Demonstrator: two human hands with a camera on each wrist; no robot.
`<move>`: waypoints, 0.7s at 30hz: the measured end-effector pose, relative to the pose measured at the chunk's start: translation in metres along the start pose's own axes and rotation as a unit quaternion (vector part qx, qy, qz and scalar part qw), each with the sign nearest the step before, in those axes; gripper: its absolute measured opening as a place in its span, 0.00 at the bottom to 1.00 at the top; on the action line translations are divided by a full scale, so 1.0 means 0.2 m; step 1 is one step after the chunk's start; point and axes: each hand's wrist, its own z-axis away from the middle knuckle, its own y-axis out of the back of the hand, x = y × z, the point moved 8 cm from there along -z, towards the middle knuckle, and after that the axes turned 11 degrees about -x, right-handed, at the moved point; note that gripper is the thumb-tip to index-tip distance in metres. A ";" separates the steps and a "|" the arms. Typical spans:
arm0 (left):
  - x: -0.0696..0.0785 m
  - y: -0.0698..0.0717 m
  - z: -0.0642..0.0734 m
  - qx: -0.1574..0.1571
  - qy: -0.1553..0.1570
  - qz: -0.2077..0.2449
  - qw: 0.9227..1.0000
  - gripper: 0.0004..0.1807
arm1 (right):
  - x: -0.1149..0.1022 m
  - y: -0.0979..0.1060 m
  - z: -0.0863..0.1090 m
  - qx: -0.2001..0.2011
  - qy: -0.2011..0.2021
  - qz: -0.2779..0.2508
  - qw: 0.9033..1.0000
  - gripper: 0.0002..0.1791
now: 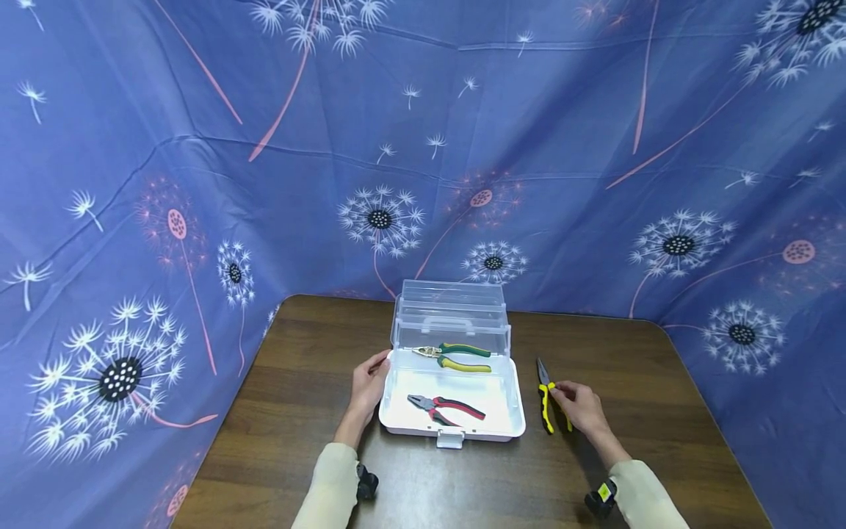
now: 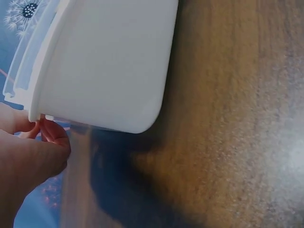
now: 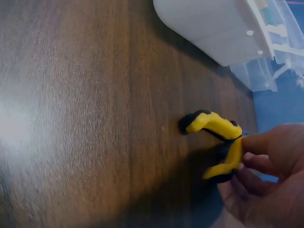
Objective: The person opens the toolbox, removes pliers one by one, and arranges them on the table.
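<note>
- Nearest the camera, at bottom of head view: cream sleeves point(image 1: 330, 481), dark camera point(image 1: 366, 483) worn at each wrist.
- Located right of centre, low in frame: yellow-and-black needle-nose pliers point(image 1: 545, 385), beside the white toolbox point(image 1: 405, 420) but apart from it, nose toward top of frame. Cannot tell whether fully flat on the wooden table point(image 1: 502, 485).
- Right hand point(image 1: 583, 408): narrow, pinching those pliers by a handle close to the pivot.
- Left hand point(image 1: 369, 383): fingers curled at the toolbox's left rim, gripping it.
- Seen in the toolbox, lower centre: red-and-black combination pliers point(image 1: 457, 404) near the front, green-and-yellow pliers point(image 1: 440, 353) toward the rear; clear lid point(image 1: 452, 294) raised.
- Step in hand, by judgement: taking up the needle-nose pliers. Advised: pinch near the pivot for balance; gather both handles against swinging; steady the rim without tilting.
</note>
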 end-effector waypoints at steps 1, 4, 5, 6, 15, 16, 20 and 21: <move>0.01 0.00 0.00 0.001 -0.002 -0.002 1.000 0.17 | -0.01 0.01 0.00 0.005 0.005 0.011 1.000 0.17; 0.02 0.00 0.00 0.008 0.003 -0.006 1.000 0.16 | -0.02 0.02 0.00 0.015 0.012 0.023 1.000 0.14; 0.03 0.00 0.00 0.010 0.004 -0.007 1.000 0.16 | -0.03 0.03 0.00 0.018 0.015 0.022 0.999 0.13; 0.04 0.00 0.00 0.013 0.004 -0.008 1.000 0.16 | -0.04 0.04 0.01 0.019 0.016 0.020 0.999 0.12; 0.04 0.00 -0.01 0.027 0.029 0.005 0.999 0.15 | -0.14 0.08 0.02 0.039 0.038 -0.001 0.999 0.12; 0.04 0.00 -0.01 0.028 0.033 0.010 0.999 0.16 | -0.15 0.09 0.01 0.039 0.040 -0.006 0.998 0.12; 0.02 -0.01 -0.01 0.031 0.046 0.029 0.998 0.16 | -0.23 0.08 0.01 0.025 0.048 -0.027 0.998 0.13; 0.01 -0.01 -0.01 0.031 0.048 0.035 0.998 0.16 | -0.26 0.08 0.01 0.022 0.052 -0.030 0.998 0.13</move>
